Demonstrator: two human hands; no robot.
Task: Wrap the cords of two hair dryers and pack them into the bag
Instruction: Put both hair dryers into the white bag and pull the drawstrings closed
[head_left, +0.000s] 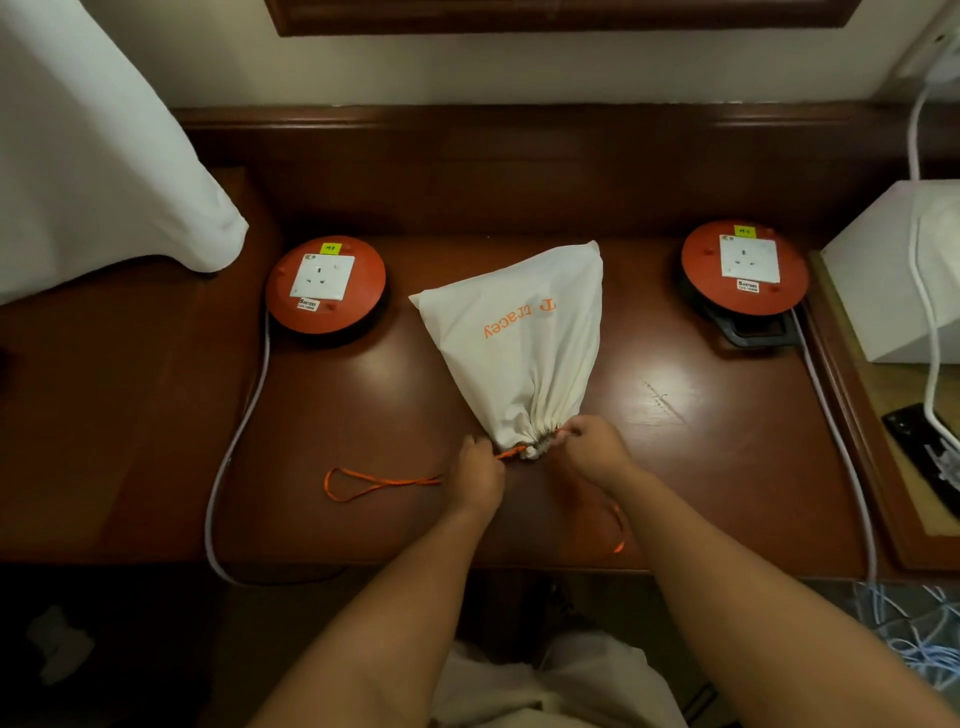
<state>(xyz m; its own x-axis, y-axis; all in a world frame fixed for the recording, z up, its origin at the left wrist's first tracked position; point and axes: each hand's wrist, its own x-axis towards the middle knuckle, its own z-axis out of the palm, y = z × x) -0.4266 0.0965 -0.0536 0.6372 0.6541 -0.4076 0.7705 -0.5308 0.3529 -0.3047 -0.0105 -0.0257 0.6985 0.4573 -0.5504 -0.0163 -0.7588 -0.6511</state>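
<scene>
Cream drawstring bag (519, 332) with orange "tracey" print lies mid-desk, bulging, mouth cinched tight and pointing toward me. My left hand (478, 475) grips the orange drawstring (382, 483) just left of the gathered neck, fingers curled round it; my right hand (592, 447) pinches the cord at the neck's right side. A slack loop of drawstring trails left on the wood, another bit shows under my right forearm. Contents hidden, can't tell what's inside. Left red cable reel (325, 283) with white socket sits left of the bag, right red cable reel (745, 267) well apart on the right, each with a grey cable running off the front edge. Glossy dark wooden desk (675, 415), raised back ledge, pale wall behind. White cloth (98, 156) far left, white box (883, 270) far right.
</scene>
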